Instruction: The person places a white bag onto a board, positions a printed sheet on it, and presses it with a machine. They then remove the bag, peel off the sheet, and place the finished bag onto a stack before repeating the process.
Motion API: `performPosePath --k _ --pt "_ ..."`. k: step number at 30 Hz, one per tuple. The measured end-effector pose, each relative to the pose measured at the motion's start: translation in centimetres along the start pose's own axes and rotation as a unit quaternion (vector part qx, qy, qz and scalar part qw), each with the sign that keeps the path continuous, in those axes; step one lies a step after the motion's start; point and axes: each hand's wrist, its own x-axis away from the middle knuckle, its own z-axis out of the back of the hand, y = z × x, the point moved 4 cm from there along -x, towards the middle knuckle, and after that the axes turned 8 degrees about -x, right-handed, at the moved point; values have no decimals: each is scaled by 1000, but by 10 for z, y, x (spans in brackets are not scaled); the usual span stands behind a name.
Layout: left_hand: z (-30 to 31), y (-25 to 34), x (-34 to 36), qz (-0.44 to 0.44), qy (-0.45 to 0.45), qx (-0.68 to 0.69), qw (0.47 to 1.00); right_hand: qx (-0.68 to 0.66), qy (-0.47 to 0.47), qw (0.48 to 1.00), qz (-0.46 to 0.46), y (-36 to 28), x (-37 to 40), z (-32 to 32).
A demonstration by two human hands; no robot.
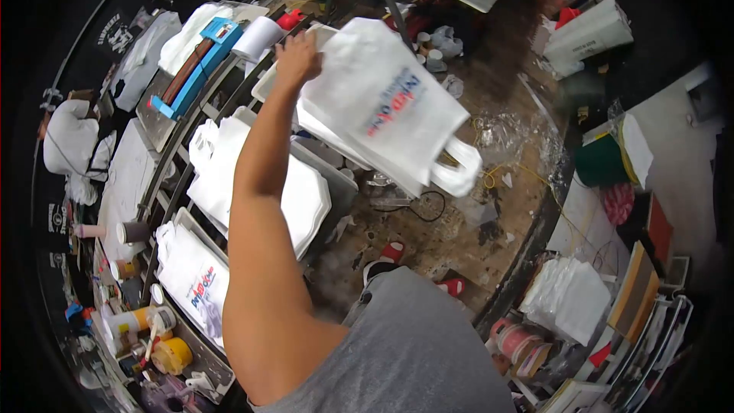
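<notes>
My left hand (298, 60) reaches out at the upper left edge of a white bag (382, 96) with blue and red print. Its fingers are spread, and its palm side is hidden. The bag lies tilted over other white bags, its handle loop (459, 171) hanging out above the floor. Nearer to me, a white stack (302, 203) rests on a platen, partly behind my forearm. Another printed white bag (191, 279) lies to the left of my arm. A small skin-coloured patch beside my shirt may be part of my right hand (501, 363); no fingers can be made out.
A blue device (200, 69) and a white roll (258, 38) stand at the upper left. Cups, a yellow tub (172, 356) and tools crowd the lower left. Clear plastic and a yellow cord (527, 172) lie on the floor. Plastic-wrapped white goods (569, 298) sit at the right.
</notes>
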Motion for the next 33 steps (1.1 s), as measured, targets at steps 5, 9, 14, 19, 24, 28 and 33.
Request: performPosePath --k 5,9,14,19,24,28,33 --pt "-48 76 111 -168 -85 132 973 -109 30 993 -20 -34 18 2" --pt "-48 211 220 -309 -71 312 895 -111 -73 991 -2 -39 5 -8" --pt "-99 299 216 -440 -34 204 874 -71 -30 997 25 -44 -11 -17" --pt "-290 326 170 -345 -188 -100 914 -123 -44 988 -86 40 -42 -46" --pt "-112 331 172 -469 -228 -270 809 149 -67 976 143 117 -46 -107" --pt "-76 411 246 -455 -302 35 837 -306 -34 917 -255 61 -64 -50" --pt "-158 488 369 -562 -372 -4 738 -235 181 930 -218 123 -200 -12"
